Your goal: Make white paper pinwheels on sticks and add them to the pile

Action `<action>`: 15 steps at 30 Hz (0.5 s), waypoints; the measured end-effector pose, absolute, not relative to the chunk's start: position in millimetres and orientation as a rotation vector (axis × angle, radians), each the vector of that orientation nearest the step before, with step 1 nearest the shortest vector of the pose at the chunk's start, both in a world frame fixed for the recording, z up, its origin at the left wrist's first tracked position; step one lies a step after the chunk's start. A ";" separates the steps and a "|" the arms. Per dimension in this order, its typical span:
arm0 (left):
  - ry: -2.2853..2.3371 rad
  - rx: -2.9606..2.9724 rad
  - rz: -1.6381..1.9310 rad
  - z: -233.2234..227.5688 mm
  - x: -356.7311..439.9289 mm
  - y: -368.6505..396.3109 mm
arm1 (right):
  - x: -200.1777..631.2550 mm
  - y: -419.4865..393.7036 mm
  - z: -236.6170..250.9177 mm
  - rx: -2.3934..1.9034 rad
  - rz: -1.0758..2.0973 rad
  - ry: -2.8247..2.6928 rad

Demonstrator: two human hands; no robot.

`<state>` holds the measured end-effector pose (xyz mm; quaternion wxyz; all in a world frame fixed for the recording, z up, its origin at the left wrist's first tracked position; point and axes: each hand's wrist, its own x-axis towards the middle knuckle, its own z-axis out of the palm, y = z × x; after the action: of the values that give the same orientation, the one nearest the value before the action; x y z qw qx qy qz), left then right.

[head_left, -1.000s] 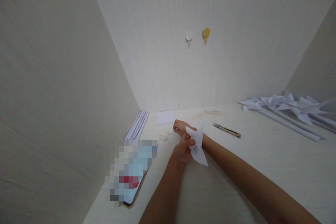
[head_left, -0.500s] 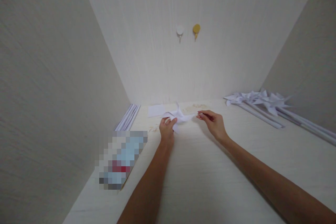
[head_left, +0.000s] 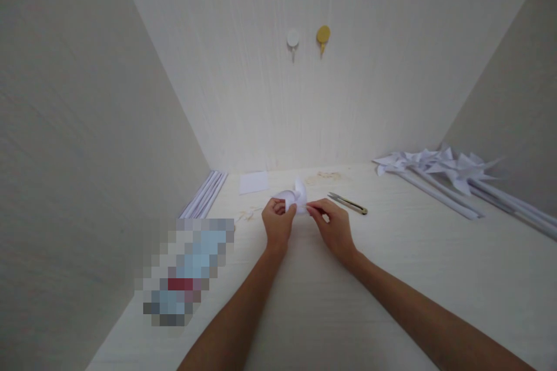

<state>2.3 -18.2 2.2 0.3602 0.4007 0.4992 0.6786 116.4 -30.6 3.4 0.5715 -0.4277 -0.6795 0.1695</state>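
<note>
A white paper pinwheel head (head_left: 300,194) with curled blades is pinched in my left hand (head_left: 277,223), thumb in front and fingers behind. From the right, my right hand (head_left: 333,226) closes thumb and forefinger on a thin pale stick (head_left: 307,206), its tip against or very close to the pinwheel's middle. Whether the stick goes into the paper, I cannot tell. A pair of thread snips (head_left: 348,203) lies on the table just beyond my right hand.
Rolled paper sticks (head_left: 204,194) lie at left, near a white paper square (head_left: 254,182) and a blurred-out flat object (head_left: 189,272). Small pale scraps (head_left: 328,176) dot the table. Several finished pinwheels (head_left: 435,162) lie far right. Two hooks (head_left: 322,35) are on the wall.
My right hand has moved left, bringing the thin stick to the pinwheel's middle. The pinwheel's blades are now gathered in more closely. The snips have come into view where my right hand was.
</note>
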 end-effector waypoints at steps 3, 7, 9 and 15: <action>1.295 1.039 1.738 3.0 4.5 -18.1 | 118.2 -30.0 5.0 -1.076 0.328 -1.592; 1.297 1.022 1.722 3.5 6.0 -18.5 | 119.4 -26.9 3.8 -1.128 0.300 -1.576; 1.301 1.037 1.715 3.5 6.5 -18.8 | 119.5 -25.7 2.5 -1.140 0.296 -1.572; 1.295 1.076 1.697 4.2 8.3 -20.2 | 119.0 -25.9 1.3 -1.158 0.289 -1.560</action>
<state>8.3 -20.2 4.2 0.3668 0.4188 0.5039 0.6604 119.0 -25.9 1.3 0.5553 -0.4903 -0.6606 0.1222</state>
